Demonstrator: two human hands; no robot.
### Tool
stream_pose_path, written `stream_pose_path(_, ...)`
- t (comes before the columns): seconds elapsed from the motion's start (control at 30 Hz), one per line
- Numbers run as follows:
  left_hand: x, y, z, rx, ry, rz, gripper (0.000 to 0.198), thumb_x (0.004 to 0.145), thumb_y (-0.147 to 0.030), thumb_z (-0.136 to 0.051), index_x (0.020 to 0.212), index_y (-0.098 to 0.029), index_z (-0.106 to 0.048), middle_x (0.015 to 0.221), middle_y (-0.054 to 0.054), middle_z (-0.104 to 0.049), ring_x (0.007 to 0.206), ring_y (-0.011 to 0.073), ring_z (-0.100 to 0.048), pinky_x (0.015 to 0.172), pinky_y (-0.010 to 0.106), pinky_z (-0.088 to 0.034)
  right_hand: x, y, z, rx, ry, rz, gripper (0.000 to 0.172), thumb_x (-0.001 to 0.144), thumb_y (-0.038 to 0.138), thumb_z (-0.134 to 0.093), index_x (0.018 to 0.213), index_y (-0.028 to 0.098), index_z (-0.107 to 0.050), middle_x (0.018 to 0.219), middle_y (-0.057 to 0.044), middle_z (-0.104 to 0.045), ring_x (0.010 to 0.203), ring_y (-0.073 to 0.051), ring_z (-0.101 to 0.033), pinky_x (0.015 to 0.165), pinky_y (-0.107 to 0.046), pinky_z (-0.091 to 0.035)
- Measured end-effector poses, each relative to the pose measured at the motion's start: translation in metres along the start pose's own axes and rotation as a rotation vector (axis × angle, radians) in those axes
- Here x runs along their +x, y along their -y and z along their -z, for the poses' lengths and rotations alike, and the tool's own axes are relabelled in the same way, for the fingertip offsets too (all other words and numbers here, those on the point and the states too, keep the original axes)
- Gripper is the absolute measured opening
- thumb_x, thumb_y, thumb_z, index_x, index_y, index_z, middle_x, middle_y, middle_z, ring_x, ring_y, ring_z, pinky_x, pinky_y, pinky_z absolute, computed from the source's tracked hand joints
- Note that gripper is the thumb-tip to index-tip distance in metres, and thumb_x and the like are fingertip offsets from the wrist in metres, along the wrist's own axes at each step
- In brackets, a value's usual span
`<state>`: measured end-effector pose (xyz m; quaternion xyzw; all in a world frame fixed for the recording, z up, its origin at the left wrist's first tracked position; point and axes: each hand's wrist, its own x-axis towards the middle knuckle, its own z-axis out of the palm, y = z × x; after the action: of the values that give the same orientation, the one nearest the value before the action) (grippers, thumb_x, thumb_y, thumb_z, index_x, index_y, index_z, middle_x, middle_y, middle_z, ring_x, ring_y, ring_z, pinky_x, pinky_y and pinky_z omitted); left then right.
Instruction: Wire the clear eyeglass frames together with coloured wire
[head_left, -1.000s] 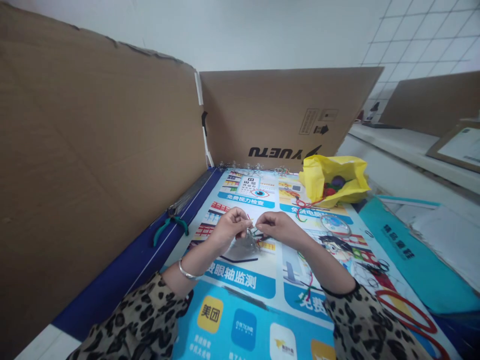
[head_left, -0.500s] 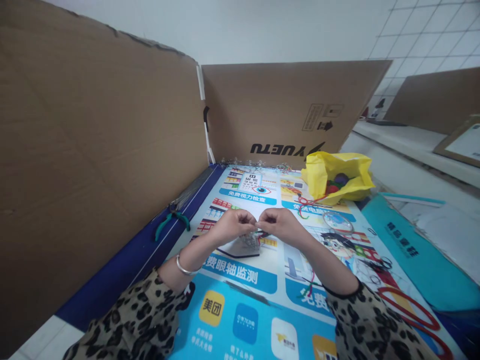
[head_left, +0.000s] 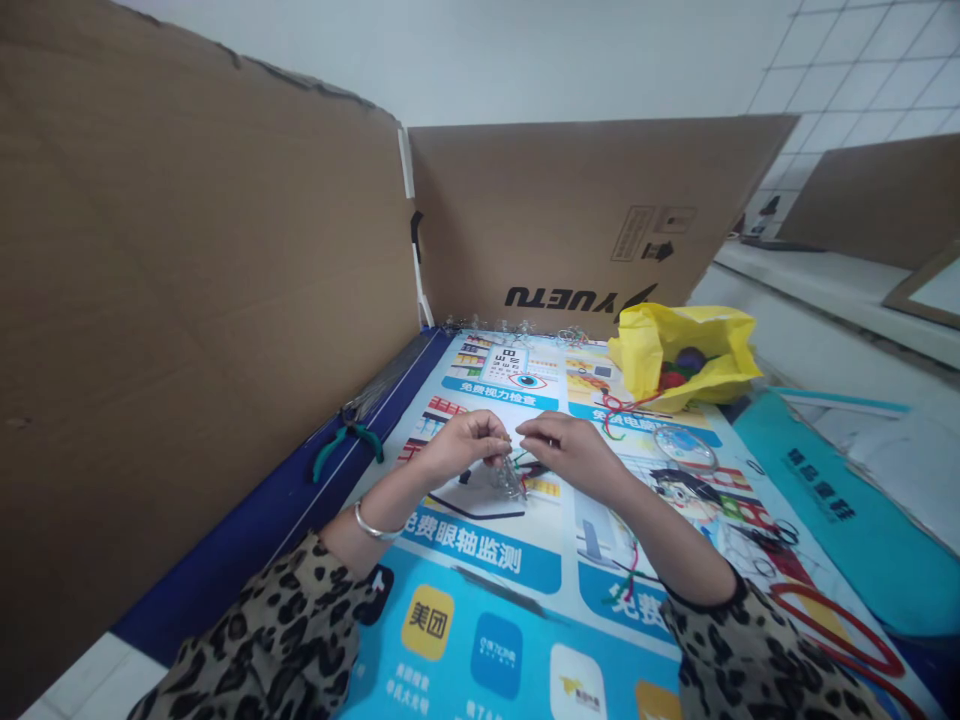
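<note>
My left hand [head_left: 474, 440] pinches the top of a small silver wire piece [head_left: 510, 480], which hangs beneath the fingertips over the printed sheet. Its exact shape is too small to make out. Just to the right, my right hand [head_left: 562, 443] has its fingertips drawn together, a small gap away from the left ones. Whatever they hold is too fine to see. Bits of red and green cord [head_left: 523, 484] and a dark tip show beside the wire piece. Another red and green cord [head_left: 632, 573] lies below my right forearm.
Teal-handled pliers [head_left: 346, 448] lie at left beside a bundle of wires [head_left: 379, 385]. A yellow bag [head_left: 637, 350] with coloured balls stands back right. Scissors [head_left: 776, 537], a clear round dish [head_left: 685, 450] and a red cord loop [head_left: 836, 625] lie right. Cardboard walls [head_left: 555, 220] rise behind and left.
My right fingertips have drawn slightly apart from my left ones, which were touching or nearly so. The wire piece stays at my left hand and shows more clearly. The view has shifted slightly.
</note>
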<state>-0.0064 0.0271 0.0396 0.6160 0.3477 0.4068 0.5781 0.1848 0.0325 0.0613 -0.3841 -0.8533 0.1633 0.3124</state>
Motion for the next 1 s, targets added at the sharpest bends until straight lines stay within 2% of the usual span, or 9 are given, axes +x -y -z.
stream_pose_path(0.23,0.0,0.002,0.0,0.009,0.019,0.006,0.023,0.069,-0.031,-0.067,0.071,-0.014,-0.053,0.055,-0.001,-0.057,0.052,0.0085,-0.052,0.054,0.022,-0.041,-0.002,-0.001,-0.013,-0.052,-0.036,0.14,0.017,0.08,0.017,-0.053,0.088,0.021,-0.068,0.083,-0.005,-0.067,0.078,-0.016,-0.061,0.069,-0.027,-0.046)
stream_pose_path(0.47,0.0,0.003,-0.001,-0.023,-0.002,0.019,0.024,0.068,-0.031,-0.069,0.07,-0.014,-0.051,0.054,-0.002,-0.058,0.051,0.0085,-0.052,0.053,0.021,-0.04,-0.004,0.005,-0.014,-0.08,-0.067,0.109,0.013,0.077,0.015,-0.052,0.072,0.02,-0.063,0.072,-0.002,-0.063,0.067,-0.014,-0.058,0.061,-0.023,-0.042)
stream_pose_path(0.7,-0.001,0.006,-0.002,-0.142,-0.073,0.07,0.025,0.064,-0.028,-0.072,0.069,-0.012,-0.053,0.054,-0.001,-0.057,0.047,0.0069,-0.049,0.049,0.02,-0.035,-0.006,0.012,-0.012,-0.121,-0.111,0.15,0.013,0.077,0.017,-0.05,0.069,0.019,-0.06,0.069,-0.003,-0.061,0.063,-0.013,-0.055,0.059,-0.023,-0.041)
stream_pose_path(0.87,-0.001,0.005,-0.002,-0.178,-0.112,0.025,0.025,0.061,-0.023,-0.074,0.067,-0.012,-0.052,0.066,0.001,-0.06,0.061,0.0083,-0.054,0.06,0.021,-0.039,-0.007,0.008,-0.013,-0.024,-0.081,0.154,0.011,0.075,0.015,-0.053,0.071,0.019,-0.062,0.068,-0.002,-0.06,0.061,-0.012,-0.054,0.057,-0.022,-0.04)
stream_pose_path(1.0,0.0,0.004,-0.003,-0.095,-0.144,-0.057,0.022,0.064,-0.021,-0.071,0.07,-0.013,-0.052,0.073,0.001,-0.061,0.068,0.0094,-0.056,0.065,0.022,-0.041,-0.005,0.005,-0.012,0.133,-0.066,0.058,0.013,0.076,0.017,-0.053,0.069,0.018,-0.063,0.066,-0.001,-0.061,0.057,-0.01,-0.052,0.055,-0.021,-0.04)
